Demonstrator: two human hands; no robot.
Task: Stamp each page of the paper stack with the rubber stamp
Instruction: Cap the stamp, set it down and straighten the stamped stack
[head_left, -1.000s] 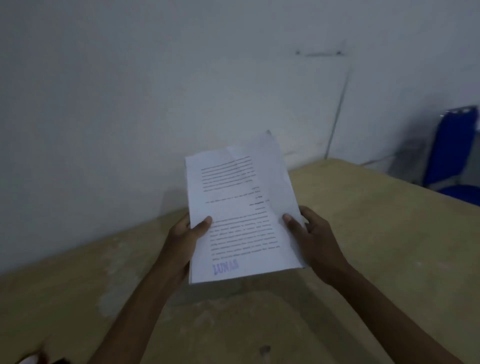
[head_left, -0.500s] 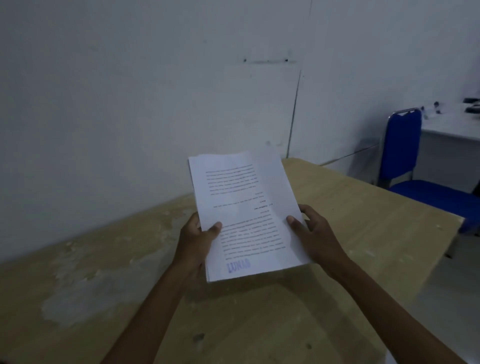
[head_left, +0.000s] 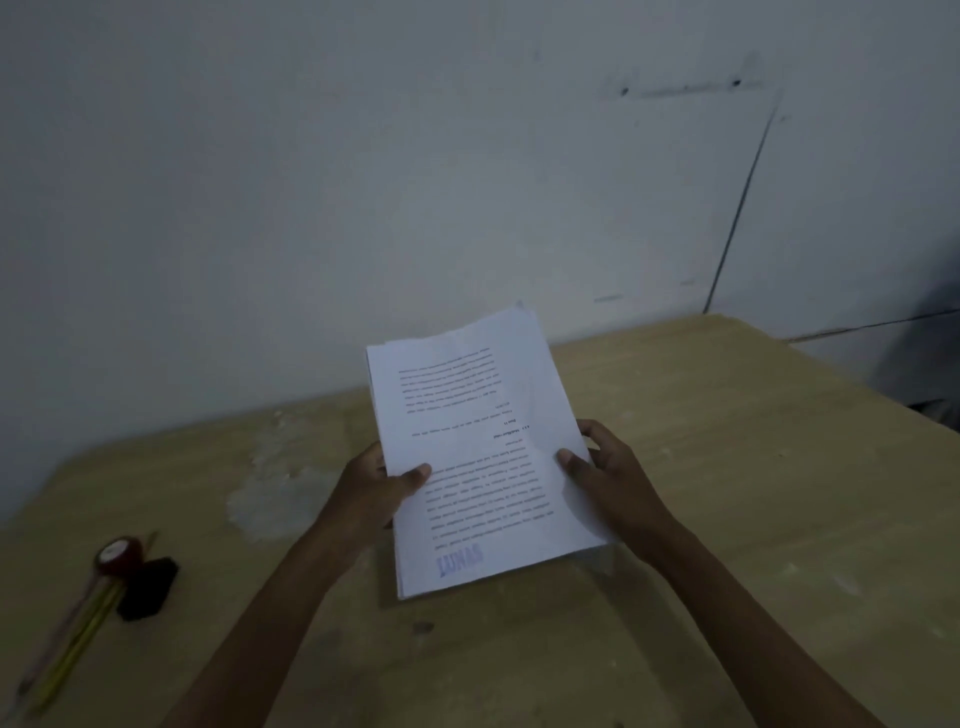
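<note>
A stack of white printed pages is held above the wooden table, tilted up toward me with its text upside down. A blue stamp mark shows near the top page's lower edge. My left hand grips the stack's left edge, thumb on the top page. My right hand grips the right edge the same way. A round red-rimmed object and a black block, possibly the stamp and ink pad, lie at the table's left.
Two pencils lie beside the black block near the table's left front. A grey-white wall runs right behind the table. A pale worn patch marks the tabletop left of my hands.
The view has swung left and down: the blue chair has left the frame and the items at the table's left have come into view. Both hands keep the same hold on the stack.
</note>
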